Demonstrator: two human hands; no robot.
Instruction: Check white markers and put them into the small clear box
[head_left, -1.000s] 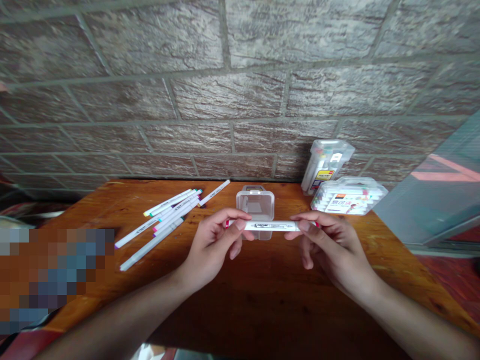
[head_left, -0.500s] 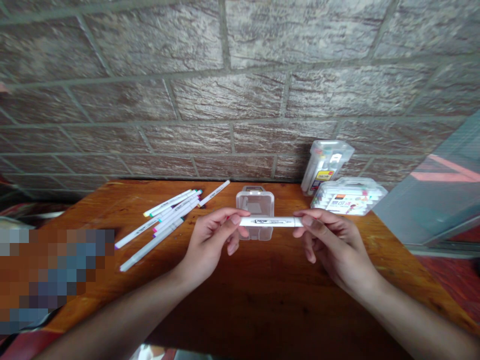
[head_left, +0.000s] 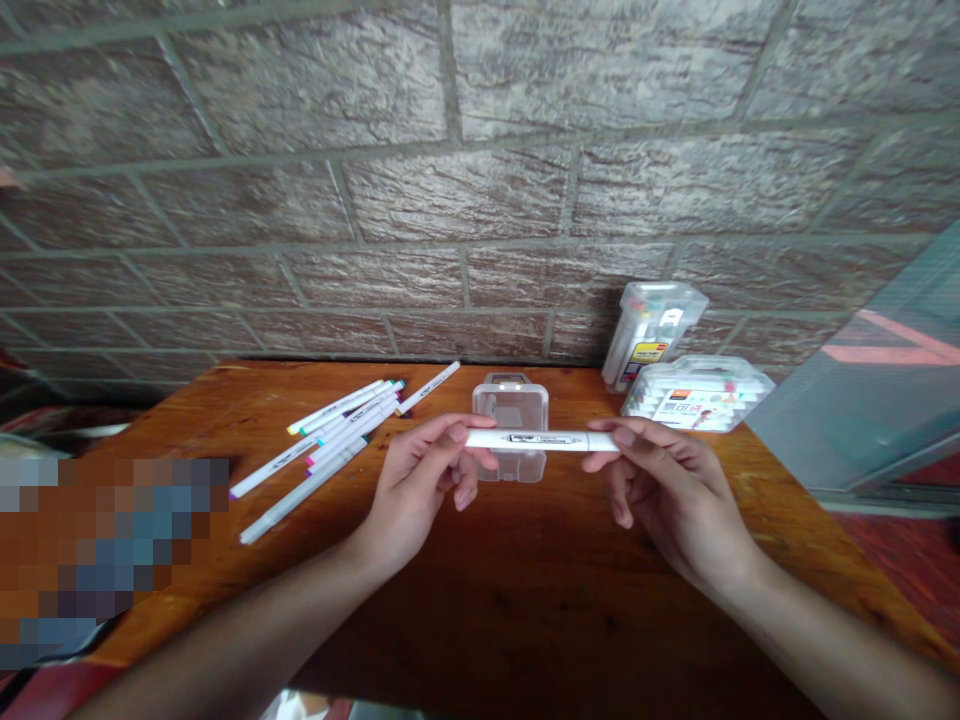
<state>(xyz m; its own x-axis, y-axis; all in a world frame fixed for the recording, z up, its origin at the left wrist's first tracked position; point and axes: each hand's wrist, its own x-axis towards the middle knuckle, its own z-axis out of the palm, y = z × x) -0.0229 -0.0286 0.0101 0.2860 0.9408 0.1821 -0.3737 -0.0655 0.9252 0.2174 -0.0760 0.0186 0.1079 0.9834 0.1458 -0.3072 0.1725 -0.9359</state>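
Note:
A white marker pen (head_left: 540, 440) with dark print along its barrel is held level between my two hands. My left hand (head_left: 424, 475) pinches one end between thumb and fingers. At the other end, my right hand (head_left: 667, 480) pinches it the same way, near a thin line around the barrel. Behind the marker stands a clear plastic case (head_left: 517, 400), partly hidden by the pen and my fingers. To the left, several white markers (head_left: 349, 425) with coloured ends lie in a loose pile on the wooden table (head_left: 480, 580).
At the back right, a tall clear case of markers (head_left: 645, 335) stands by the brick wall (head_left: 465, 190). In front of it is a wider clear case with a printed label (head_left: 697, 395). A single marker (head_left: 429, 388) lies near the table's back edge. Part of the left side is pixelated.
My fingers have shifted outward along the marker, so more of its barrel shows at both ends. The pile and the cases have stayed put.

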